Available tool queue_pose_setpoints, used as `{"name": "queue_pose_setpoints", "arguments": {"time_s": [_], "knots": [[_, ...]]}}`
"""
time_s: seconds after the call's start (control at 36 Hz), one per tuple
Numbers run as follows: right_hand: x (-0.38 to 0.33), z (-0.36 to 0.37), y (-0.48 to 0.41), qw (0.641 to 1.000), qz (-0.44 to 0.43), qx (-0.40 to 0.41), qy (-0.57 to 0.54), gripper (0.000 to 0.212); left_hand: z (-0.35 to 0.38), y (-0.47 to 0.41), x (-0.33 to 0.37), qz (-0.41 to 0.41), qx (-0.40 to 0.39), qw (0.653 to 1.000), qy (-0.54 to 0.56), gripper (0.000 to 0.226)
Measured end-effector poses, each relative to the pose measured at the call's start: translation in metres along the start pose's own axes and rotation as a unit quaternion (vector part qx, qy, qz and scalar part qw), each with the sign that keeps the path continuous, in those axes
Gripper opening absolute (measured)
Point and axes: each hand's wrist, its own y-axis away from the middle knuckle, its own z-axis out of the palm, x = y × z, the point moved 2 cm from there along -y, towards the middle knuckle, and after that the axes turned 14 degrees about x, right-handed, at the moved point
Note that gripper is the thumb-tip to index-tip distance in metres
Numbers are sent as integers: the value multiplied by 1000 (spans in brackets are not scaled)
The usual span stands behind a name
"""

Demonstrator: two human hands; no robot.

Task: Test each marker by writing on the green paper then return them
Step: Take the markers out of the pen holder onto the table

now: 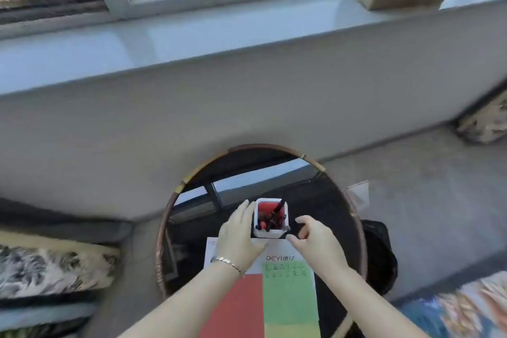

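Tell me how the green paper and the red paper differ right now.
The green paper carries rows of handwritten marks near its top; the red paper shows none. The green paper lies on the right, the red paper on the left, partly under the left forearm. Both lie flat, side by side, on the white sheet on the round table.

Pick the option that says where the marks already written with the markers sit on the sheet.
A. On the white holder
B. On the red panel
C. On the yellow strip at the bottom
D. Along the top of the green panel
D. Two short rows of handwritten marks run along the top of the green paper, just below the printed logo; the red panel beside it shows no writing.
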Motion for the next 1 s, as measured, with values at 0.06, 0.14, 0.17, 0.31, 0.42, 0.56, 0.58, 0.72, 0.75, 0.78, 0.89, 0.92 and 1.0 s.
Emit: {"name": "queue_pose_setpoints", "arguments": {"time_s": [0.06, 0.14, 0.17, 0.31, 0.42, 0.56, 0.58, 0.72, 0.75, 0.78, 0.89, 0.92, 1.0], "knots": [[5, 13, -10, 1000, -13, 13, -8, 34, 18, -13, -8, 25, 12, 999, -38, 86], [16, 35, -23, 999, -48, 17, -13, 25, 45, -30, -22, 79, 27, 993, -84, 97], [21, 42, -25, 998, -61, 22, -24, 22, 54, -33, -25, 97, 31, 991, -85, 99], [42, 62, -39, 984, -120, 80, -104, 11, 85, -45, -42, 170, 91, 980, -54, 94], [46, 67, -47, 966, -201, 120, -111, 11, 96, -50, -49, 212, 154, 965, 2, 83], [41, 58, -48, 924, -286, 182, -175, 19, 103, -51, -57, 234, 198, 952, 16, 87], [39, 54, -46, 913, -296, 202, -194, 19, 103, -50, -56, 236, 195, 952, 16, 89], [36, 34, -37, 856, -285, 299, -310, 18, 93, -41, -47, 277, 241, 930, -15, 91], [36, 32, -34, 844, -277, 310, -339, 18, 90, -37, -44, 304, 281, 910, -35, 86], [37, 31, -30, 833, -269, 317, -365, 18, 89, -31, -42, 323, 318, 890, -40, 80], [43, 34, -2, 810, -246, 300, -439, 22, 90, 2, -31, 355, 382, 853, -2, 58], [46, 37, 5, 809, -231, 284, -460, 22, 92, 9, -29, 357, 381, 853, -1, 54], [56, 46, 28, 795, -157, 221, -543, 22, 96, 32, -28, 359, 347, 866, 6, 37]]}}
